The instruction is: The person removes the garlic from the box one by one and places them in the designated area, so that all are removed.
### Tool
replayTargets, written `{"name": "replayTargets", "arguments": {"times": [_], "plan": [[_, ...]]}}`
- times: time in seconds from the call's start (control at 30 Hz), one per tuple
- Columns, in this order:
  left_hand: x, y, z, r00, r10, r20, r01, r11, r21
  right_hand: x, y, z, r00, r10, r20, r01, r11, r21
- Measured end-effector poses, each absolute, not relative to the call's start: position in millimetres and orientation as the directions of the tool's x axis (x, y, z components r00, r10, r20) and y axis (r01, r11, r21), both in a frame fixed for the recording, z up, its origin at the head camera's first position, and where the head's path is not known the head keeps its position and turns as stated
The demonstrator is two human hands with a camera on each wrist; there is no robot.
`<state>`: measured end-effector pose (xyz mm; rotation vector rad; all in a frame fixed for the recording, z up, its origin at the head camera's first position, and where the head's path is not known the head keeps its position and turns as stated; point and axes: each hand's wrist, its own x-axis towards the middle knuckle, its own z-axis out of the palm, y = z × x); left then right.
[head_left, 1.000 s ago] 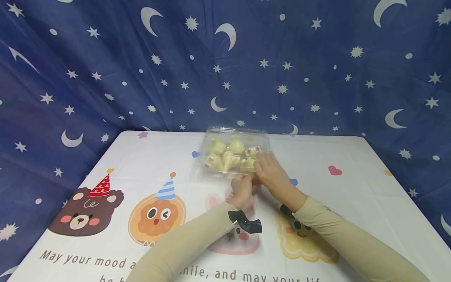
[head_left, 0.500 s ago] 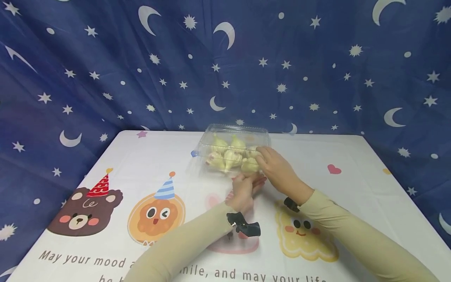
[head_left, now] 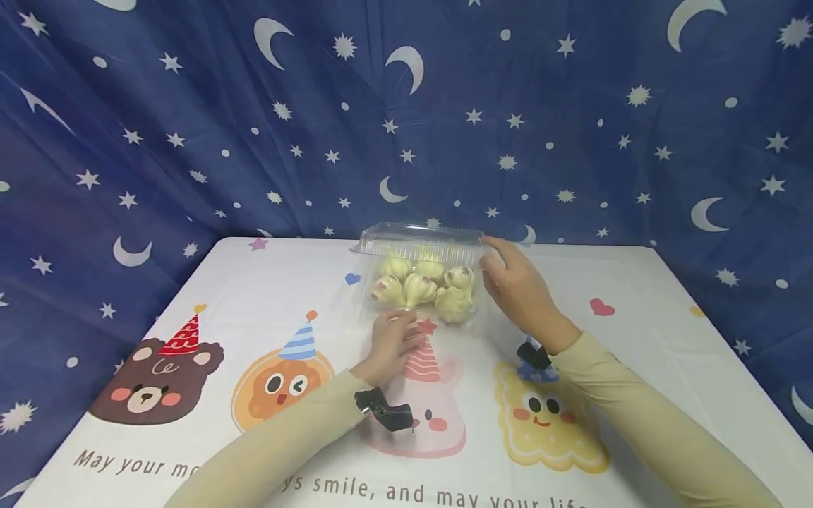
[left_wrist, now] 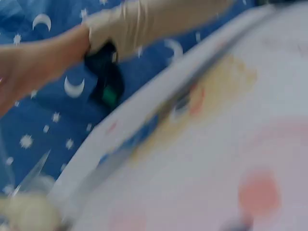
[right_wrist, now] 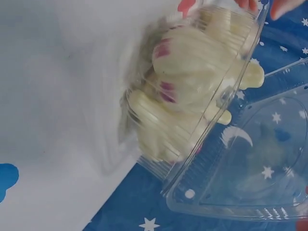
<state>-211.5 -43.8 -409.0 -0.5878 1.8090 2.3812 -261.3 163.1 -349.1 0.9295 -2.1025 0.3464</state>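
Lid [head_left: 419,238] tipped higher and further back than half a second ago; right hand [head_left: 521,289] raised with it, left hand [head_left: 390,346] shifted leftward along the near side of the clear box [head_left: 427,310]. In the head view, the box rests towards the far edge of the tabletop [head_left: 298,271], with six garlic bulbs [head_left: 420,288] inside it in two rows. Beyond the box hangs the starry curtain [head_left: 457,169]. The right hand's grip looks clamped on the lid at the box's right end, probably to keep it tilted over the far row. The left hand's fingers are loosely bent and apart, at the box's near rim, perhaps to steady it; whether they touch it I cannot tell.

From the left wrist, most is blurred: a sleeve [left_wrist: 144,26] and dark strap [left_wrist: 102,72] on the right arm, with one pale bulb and some clear plastic low at the left. Neither grip can be read here.

From the right wrist, bulbs with purple patches crowd against the box's ribbed wall, their stalks towards the lid, which slants away from the box. Fingertips at the top, likely the left hand's, sit near the box's end.
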Motion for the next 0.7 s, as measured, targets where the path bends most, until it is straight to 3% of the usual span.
{"name": "replayTargets", "arguments": {"times": [0.3,0.4,0.53,0.7], "plan": [[-230.6,-123.3,-403.3,-0.93,-0.217,-0.296,-0.294,-0.043,0.955,-271.3,169.4,-346.1,-0.464,-0.439,0.77,-0.672,0.74,0.017],[-245.8,-148.6,-397.7,-0.959,-0.15,-0.239,-0.265,0.194,0.945,-276.4,170.5,-345.5,-0.482,-0.406,0.777,-0.665,0.747,-0.022],[-265.0,-172.8,-393.3,-0.994,0.015,-0.112,-0.085,0.556,0.827,-283.0,171.2,-346.7,-0.516,-0.369,0.773,-0.657,0.75,-0.081],[-286.8,-178.1,-390.5,-0.987,0.156,-0.033,0.082,0.676,0.733,-294.8,171.7,-349.6,-0.65,-0.271,0.71,-0.615,0.737,-0.281]]}}
